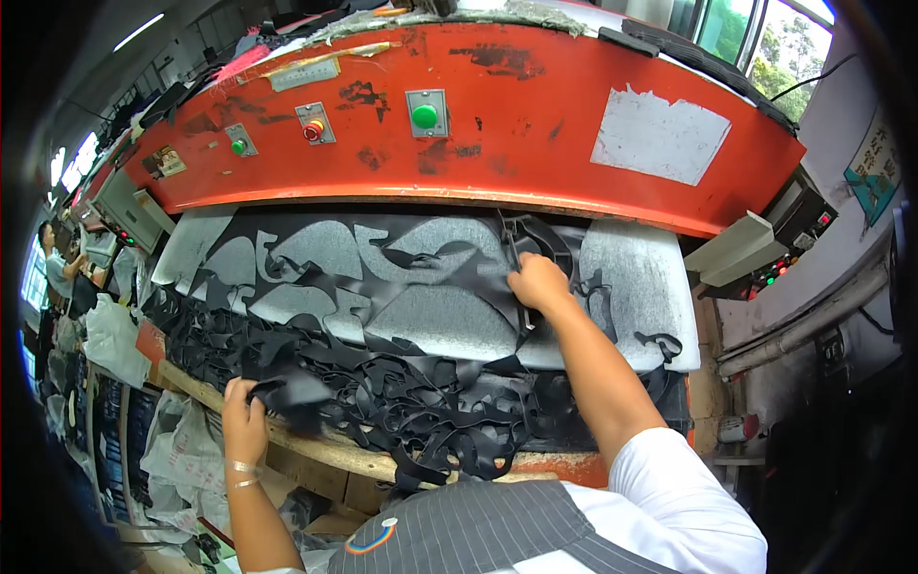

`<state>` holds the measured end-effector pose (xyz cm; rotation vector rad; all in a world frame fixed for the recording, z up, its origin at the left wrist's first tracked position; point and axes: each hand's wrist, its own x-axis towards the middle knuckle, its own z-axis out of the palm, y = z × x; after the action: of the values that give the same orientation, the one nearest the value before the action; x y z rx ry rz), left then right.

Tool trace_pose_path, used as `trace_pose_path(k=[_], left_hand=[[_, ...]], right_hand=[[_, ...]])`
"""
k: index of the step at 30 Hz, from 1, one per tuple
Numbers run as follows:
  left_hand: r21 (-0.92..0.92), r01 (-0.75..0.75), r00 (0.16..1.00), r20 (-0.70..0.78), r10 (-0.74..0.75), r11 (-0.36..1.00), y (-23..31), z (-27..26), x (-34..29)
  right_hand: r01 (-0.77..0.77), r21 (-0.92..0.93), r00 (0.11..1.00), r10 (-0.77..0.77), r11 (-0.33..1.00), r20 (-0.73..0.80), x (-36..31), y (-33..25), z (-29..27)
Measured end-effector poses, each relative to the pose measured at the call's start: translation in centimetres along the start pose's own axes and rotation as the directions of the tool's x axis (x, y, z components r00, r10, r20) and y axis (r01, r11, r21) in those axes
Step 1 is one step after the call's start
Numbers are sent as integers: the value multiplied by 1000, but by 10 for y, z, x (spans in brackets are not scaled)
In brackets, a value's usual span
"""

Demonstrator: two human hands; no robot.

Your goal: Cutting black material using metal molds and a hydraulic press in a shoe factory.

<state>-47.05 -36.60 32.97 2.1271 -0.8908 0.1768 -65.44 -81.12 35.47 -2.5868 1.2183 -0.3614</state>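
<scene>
My left hand (245, 429) is closed on a dark cut piece (295, 394) of sheet material, smeared by motion, at the near left edge of the work surface. Farther off, my right hand (542, 285) grips a dark metal cutting die (548, 237) by its frame. That die rests on or just above a black sheet (346, 284), and its far end is close under the red beam. Large curved openings in the sheet show the pale cutting board (636, 277) beneath. A small black scrap (662, 342) lies on the board's right part.
A tangled heap of black offcuts (430, 407) fills the near side, along a wooden rail (335, 454). Across the back runs a red press beam (516, 163) with green buttons and a red one. A control box (779, 225) stands right; another person (65, 263) is far left.
</scene>
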Motion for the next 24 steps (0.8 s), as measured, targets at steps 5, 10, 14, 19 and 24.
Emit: trace_pose_path(k=[5, 10, 14, 19, 24], left_hand=[[-108, -104, 987, -133, 90, 989, 51, -15, -42], [-556, -3, 899, 363, 246, 831, 98, 17, -21], [-854, 446, 751, 520, 408, 267, 126, 86, -6], [-668, 742, 603, 701, 381, 54, 89, 162, -38], [-859, 503, 781, 500, 373, 99, 108, 94, -59]], right_hand=[[179, 390, 967, -234, 903, 97, -85, 74, -48], [-51, 934, 955, -257, 353, 150, -191, 100, -80], [123, 981, 872, -488, 149, -35, -223, 65, -75], [155, 939, 845, -533, 307, 35, -265, -28, -68], [200, 942, 865, -501, 269, -40, -281, -98, -48]])
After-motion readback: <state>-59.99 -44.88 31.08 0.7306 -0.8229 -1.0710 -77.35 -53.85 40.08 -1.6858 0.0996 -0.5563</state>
